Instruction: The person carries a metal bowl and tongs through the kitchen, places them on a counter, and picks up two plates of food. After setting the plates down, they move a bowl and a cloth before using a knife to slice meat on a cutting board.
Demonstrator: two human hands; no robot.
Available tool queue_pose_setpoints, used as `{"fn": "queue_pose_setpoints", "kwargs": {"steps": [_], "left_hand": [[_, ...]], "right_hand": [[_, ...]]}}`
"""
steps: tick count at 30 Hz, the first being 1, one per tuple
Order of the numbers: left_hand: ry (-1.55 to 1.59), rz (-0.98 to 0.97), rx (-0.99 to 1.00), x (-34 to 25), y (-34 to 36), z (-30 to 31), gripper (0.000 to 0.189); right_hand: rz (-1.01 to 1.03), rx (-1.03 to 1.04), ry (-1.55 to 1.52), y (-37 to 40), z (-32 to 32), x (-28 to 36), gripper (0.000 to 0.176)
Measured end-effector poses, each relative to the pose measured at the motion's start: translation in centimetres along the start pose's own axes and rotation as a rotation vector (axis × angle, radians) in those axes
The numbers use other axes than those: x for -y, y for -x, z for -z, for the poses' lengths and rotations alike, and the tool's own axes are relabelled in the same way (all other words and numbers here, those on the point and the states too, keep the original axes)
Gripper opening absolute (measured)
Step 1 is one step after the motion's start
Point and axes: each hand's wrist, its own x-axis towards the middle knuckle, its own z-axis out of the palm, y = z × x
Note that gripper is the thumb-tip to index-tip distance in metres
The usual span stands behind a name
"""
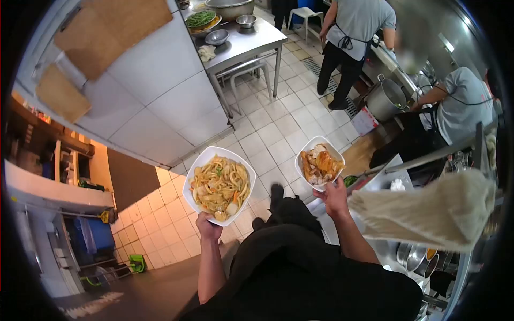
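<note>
My left hand (209,227) holds the near edge of a large white square bowl (188,184) filled with noodles (218,186), bits of carrot and green. In my right hand (335,199) is a smaller white square bowl (301,155), gripped at its near right edge. Browned pieces of food (321,163) lie in it over what looks like rice. Both bowls are held apart from each other above the tiled floor. The fingers under each bowl are partly hidden.
A steel table (246,40) with bowls stands ahead beside a white wall (155,115). Two people in grey shirts (361,18) work at the right near a large pot (386,99). A cloth (428,211) hangs on a rail at my right. A doorway opens left.
</note>
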Motion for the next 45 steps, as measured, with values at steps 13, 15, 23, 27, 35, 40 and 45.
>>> {"fn": "queue_pose_setpoints", "kwargs": {"steps": [13, 15, 23, 27, 35, 40, 45], "left_hand": [[-0.090, -0.022, 0.008, -2.3, -27.6, -16.5, 0.072], [-0.090, -0.023, 0.020, -3.5, -33.0, -17.4, 0.073], [-0.025, 0.059, 0.133, -5.1, -53.9, -23.3, 0.075], [-0.056, 0.014, 0.207, -6.8, -66.8, -27.9, 0.071], [-0.005, -0.058, 0.162, -7.7, -85.7, -38.5, 0.055], [-0.012, -0.117, 0.158, -10.5, -97.3, -45.5, 0.054], [-0.059, -0.156, 0.103, -12.9, -109.1, -47.5, 0.053]], "right_hand": [[0.127, -0.112, 0.026, -31.7, -8.6, 9.8, 0.029], [0.101, -0.132, 0.065, -35.9, -12.1, 13.0, 0.028], [0.114, -0.105, 0.013, -54.3, -20.3, 19.5, 0.030], [0.148, -0.139, -0.019, -61.6, -26.0, 23.3, 0.033], [0.101, -0.083, 0.062, -75.2, -32.4, 30.8, 0.028], [0.146, 0.034, 0.113, -88.0, -40.3, 35.9, 0.027], [0.163, 0.174, 0.101, -101.6, -50.0, 39.4, 0.027]]}}
